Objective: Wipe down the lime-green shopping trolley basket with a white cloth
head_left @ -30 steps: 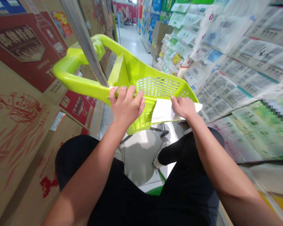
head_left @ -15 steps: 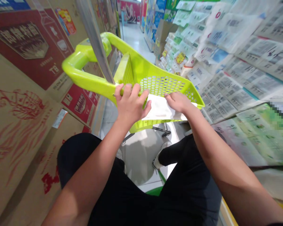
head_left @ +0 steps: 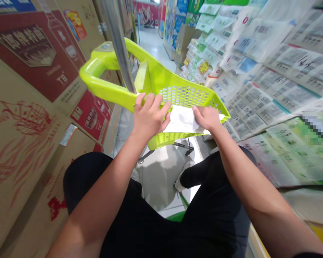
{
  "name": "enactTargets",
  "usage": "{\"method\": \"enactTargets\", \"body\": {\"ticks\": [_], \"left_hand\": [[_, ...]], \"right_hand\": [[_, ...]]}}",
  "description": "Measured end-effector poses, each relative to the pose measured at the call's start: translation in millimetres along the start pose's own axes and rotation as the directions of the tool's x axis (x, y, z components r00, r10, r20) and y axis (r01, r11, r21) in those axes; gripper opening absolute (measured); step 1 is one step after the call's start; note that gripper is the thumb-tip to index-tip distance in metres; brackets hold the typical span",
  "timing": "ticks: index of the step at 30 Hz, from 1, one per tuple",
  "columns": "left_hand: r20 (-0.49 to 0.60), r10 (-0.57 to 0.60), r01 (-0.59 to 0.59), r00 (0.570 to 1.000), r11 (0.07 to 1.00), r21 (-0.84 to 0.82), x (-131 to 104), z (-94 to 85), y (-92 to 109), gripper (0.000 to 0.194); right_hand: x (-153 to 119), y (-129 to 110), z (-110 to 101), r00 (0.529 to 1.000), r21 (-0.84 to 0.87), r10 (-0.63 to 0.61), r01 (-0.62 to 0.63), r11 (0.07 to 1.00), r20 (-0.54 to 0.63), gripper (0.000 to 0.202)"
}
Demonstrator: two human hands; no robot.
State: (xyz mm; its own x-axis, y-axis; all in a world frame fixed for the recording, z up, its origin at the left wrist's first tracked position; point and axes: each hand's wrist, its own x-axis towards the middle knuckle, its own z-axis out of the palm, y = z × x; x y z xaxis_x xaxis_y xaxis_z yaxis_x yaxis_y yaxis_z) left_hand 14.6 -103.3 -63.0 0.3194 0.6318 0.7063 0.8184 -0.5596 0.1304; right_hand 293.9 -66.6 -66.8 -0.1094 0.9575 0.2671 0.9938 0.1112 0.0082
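A lime-green plastic shopping cart (head_left: 148,59) stands at a slant before my knees, its handle loop to the left and its holed basket to the right. My left hand (head_left: 150,114) is closed over the near rim, just below the foot of a metal pole (head_left: 122,50). Farther right, my right hand (head_left: 207,118) grips the same side where a white panel (head_left: 181,120) covers it, thumb on top and the other fingers mostly hidden. The part of the basket interior that shows holds nothing I can make out.
Stacked cardboard cartons (head_left: 27,143) wall the left side. On the right, packs of paper tissue (head_left: 258,96) are piled high. Between my shoes the tiled floor (head_left: 158,179) shows, with a green seat edge (head_left: 177,216) under me. The aisle (head_left: 153,39) runs on behind the cart.
The cart's handle end has swung a little to the right, and its far corner has shifted slightly left. My right hand has slid slightly right along the panel; both hands stay on the rim.
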Motion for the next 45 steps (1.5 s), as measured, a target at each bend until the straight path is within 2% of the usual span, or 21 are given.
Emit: {"method": "enactTargets", "body": {"ticks": [3, 5, 8, 10, 12, 14, 17, 20, 22, 23, 25, 29, 31, 32, 34, 38, 40, 42, 45], "left_hand": [[0.035, 0.025, -0.025, 0.999, 1.000, 0.006, 1.0, 1.0, 6.9, 0.050], [0.059, 0.053, -0.055, 0.997, 0.998, 0.034, 2.9, 3.1, 12.5, 0.063], [0.074, 0.070, -0.074, 0.995, 0.996, 0.056, 5.6, 7.1, 17.0, 0.070], [0.062, 0.052, -0.055, 0.997, 0.997, 0.049, 5.5, 8.8, 15.2, 0.063], [0.049, 0.038, -0.040, 0.998, 0.997, 0.060, 3.3, 7.8, 10.0, 0.052], [0.035, 0.029, -0.032, 0.999, 0.997, 0.072, -0.6, 3.3, 3.5, 0.044], [0.019, 0.003, -0.004, 1.000, 0.998, 0.055, -6.4, -6.6, -3.8, 0.038], [0.029, -0.012, 0.012, 0.999, 1.000, 0.027, -9.0, -12.4, -4.8, 0.037], [0.032, -0.013, 0.012, 0.999, 1.000, 0.015, -8.7, -12.1, -1.8, 0.042], [0.028, -0.012, 0.011, 1.000, 1.000, 0.014, -8.0, -11.0, 0.6, 0.045], [0.016, -0.008, 0.008, 1.000, 1.000, 0.017, -6.2, -8.1, 6.5, 0.051], [0.018, 0.013, -0.014, 1.000, 0.998, 0.066, -2.5, -4.5, 14.7, 0.054], [0.024, 0.012, -0.014, 1.000, 0.995, 0.100, -2.1, -4.7, 13.4, 0.050], [0.023, 0.007, -0.010, 1.000, 0.995, 0.102, -2.4, -5.2, 11.2, 0.047], [0.013, -0.008, 0.007, 1.000, 0.997, 0.071, -3.8, -6.7, 5.2, 0.041], [0.012, -0.038, 0.038, 0.999, 0.999, 0.014, -6.6, -10.2, -2.1, 0.038], [0.015, -0.045, 0.045, 0.999, 0.999, 0.003, -6.4, -11.1, 0.1, 0.044], [0.006, -0.056, 0.056, 0.998, 0.998, -0.004, -5.3, -11.2, 4.4, 0.058], [-0.020, -0.064, 0.064, 0.998, 0.998, 0.002, -4.4, -11.4, 8.2, 0.072]], "right_hand": [[0.8, 10.0, 1.8, 0.991, -0.007, 0.137, -0.137, 0.991, -0.011, 0.063], [3.9, -4.8, 1.2, 0.986, 0.028, 0.162, -0.161, 0.987, -0.050, 0.060], [7.2, -48.2, 0.3, 0.988, 0.094, 0.068, -0.055, 0.994, -0.139, 0.061], [5.8, -74.5, 0.8, 0.977, 0.111, 0.017, 0.007, 0.994, -0.214, 0.062], [1.2, -86.4, 3.3, 0.964, 0.101, -0.025, 0.054, 0.993, -0.265, 0.062], [-4.8, -80.4, 8.0, 0.958, 0.078, -0.082, 0.107, 0.991, -0.275, 0.061], [-12.5, -45.1, 16.9, 0.961, 0.034, -0.102, 0.114, 0.993, -0.256, 0.057], [-15.2, -2.5, 21.4, 0.979, 0.011, 0.012, -0.010, 1.000, -0.201, 0.055], [-14.4, 13.8, 19.7, 0.986, 0.017, 0.094, -0.092, 0.996, -0.138, 0.054], [-13.3, 15.2, 17.5, 0.987, 0.019, 0.118, -0.116, 0.993, -0.111, 0.054], [-10.4, 3.6, 11.9, 0.989, 0.020, 0.118, -0.117, 0.993, -0.089, 0.054], [-2.7, -51.3, 1.2, 0.991, 0.070, -0.040, 0.049, 0.996, -0.126, 0.057], [1.2, -68.1, -1.6, 0.986, 0.103, -0.113, 0.126, 0.987, -0.121, 0.061], [3.2, -68.7, -1.9, 0.986, 0.108, -0.129, 0.140, 0.984, -0.102, 0.064], [7.4, -53.5, 0.3, 0.993, 0.084, -0.108, 0.111, 0.990, -0.044, 0.070], [12.6, 7.3, 10.3, 0.995, -0.029, 0.097, -0.096, 0.995, 0.018, 0.079], [11.4, 21.9, 12.9, 0.987, -0.047, 0.158, -0.157, 0.987, 0.020, 0.081], [7.2, 12.2, 11.2, 0.991, -0.034, 0.134, -0.134, 0.990, 0.007, 0.079], [-1.8, -36.1, 1.7, 0.996, 0.080, -0.077, 0.081, 0.993, -0.055, 0.072]]}}
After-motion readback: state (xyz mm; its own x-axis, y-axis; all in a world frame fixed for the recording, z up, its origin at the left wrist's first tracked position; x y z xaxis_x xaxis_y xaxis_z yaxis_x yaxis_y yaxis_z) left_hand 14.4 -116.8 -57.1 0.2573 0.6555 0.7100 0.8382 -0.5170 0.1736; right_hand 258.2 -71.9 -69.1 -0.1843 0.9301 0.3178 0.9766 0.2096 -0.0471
